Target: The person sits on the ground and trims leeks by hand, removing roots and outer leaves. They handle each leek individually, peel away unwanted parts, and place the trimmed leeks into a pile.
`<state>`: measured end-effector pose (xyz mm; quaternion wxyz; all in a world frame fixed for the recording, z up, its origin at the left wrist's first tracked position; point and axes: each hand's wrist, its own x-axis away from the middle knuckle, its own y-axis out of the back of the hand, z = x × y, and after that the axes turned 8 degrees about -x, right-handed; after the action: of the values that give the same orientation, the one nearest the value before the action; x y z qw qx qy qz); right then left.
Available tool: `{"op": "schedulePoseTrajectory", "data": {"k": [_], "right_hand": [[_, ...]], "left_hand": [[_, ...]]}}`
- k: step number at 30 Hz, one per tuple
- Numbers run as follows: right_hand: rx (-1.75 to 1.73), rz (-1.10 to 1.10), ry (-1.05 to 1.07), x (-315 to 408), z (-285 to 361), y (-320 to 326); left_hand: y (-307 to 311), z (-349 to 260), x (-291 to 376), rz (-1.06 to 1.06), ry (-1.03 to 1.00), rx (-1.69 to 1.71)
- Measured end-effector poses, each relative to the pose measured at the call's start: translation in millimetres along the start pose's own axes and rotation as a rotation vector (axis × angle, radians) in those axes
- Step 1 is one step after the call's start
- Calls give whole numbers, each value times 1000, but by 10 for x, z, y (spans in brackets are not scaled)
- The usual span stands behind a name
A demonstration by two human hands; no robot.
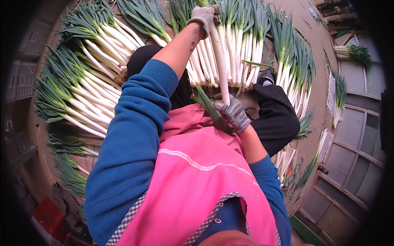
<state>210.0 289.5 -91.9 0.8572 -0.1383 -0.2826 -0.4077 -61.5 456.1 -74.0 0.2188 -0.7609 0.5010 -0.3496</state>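
Observation:
A thick long green onion (pixel 220 61) runs lengthwise in front of me, white stalk towards my lap. My left hand (pixel 205 17), in a pale knit glove, is closed around its upper part where the green begins. The lower end of the stalk is in the grip of my right hand (pixel 233 113), which wears a grey mottled glove. Beside that hand a loose green leaf (pixel 211 107) slants over my pink apron (pixel 197 153); whether the right hand holds it too I cannot tell. The fingertips of both hands are partly hidden.
Rows of green onions (pixel 203 67) lie beyond my hands, roots towards me. More heaps (pixel 89 95) spread at my left and a row (pixel 292 64) at my right. My bent knee (pixel 277 110) is close to the right hand. Framed panels (pixel 351 126) stand at the far right.

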Motion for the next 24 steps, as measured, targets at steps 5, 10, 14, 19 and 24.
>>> {"op": "schedulePoseTrajectory", "data": {"k": [5,10,14,19,24], "right_hand": [[-115,-74,31,415,-173,249],[377,-248,422,280,177,352],[550,-265,442,138,235,121],[-232,-388,622,575,273,176],[-255,-805,768,1156,183,808]], "left_hand": [[125,-188,-142,-276,-86,-124],[109,12,-182,-266,15,-143],[-291,218,-15,-129,-47,-350],[-1265,606,856,466,-221,-638],[-1649,796,1362,757,-107,-849]]}}
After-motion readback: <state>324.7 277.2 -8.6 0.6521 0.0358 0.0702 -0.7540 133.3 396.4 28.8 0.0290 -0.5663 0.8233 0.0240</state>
